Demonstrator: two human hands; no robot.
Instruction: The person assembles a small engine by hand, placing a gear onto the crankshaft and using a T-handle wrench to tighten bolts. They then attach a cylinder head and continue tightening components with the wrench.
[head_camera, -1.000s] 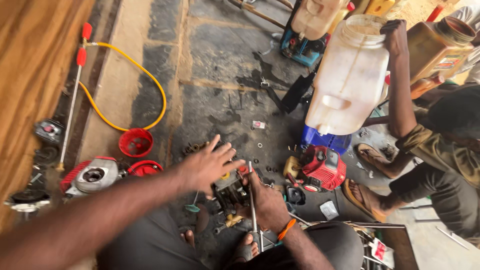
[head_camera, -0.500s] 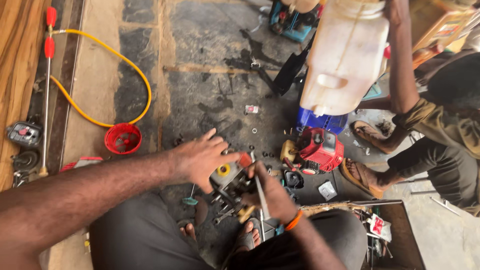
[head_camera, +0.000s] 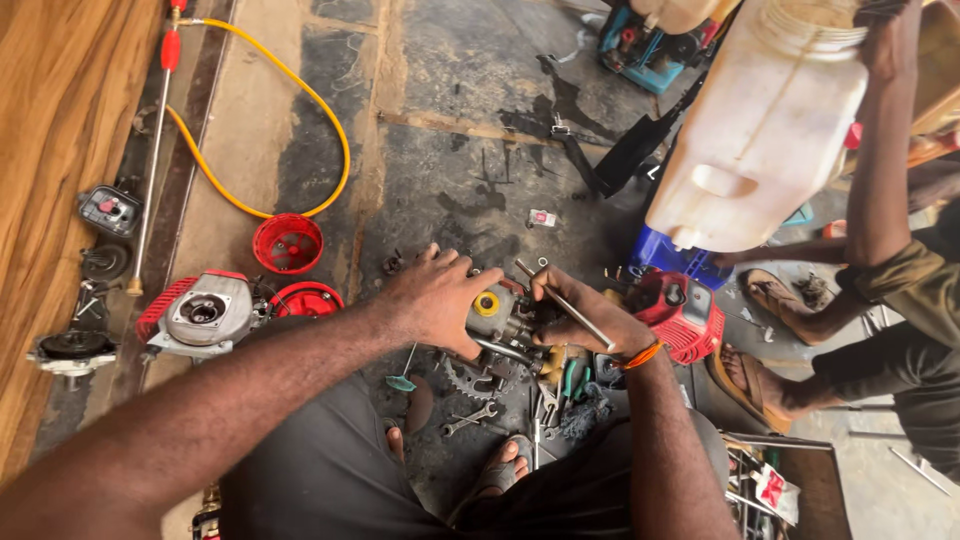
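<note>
Oil-stained workshop floor — left hand clasps the small engine block between the knees; right hand grips a slim metal rod — best kept square while the block is steadied

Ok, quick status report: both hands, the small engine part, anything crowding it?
Left hand clamped over engine part. Right hand gripping metal rod against it. Loose wrench and sprocket on floor just below.
</note>
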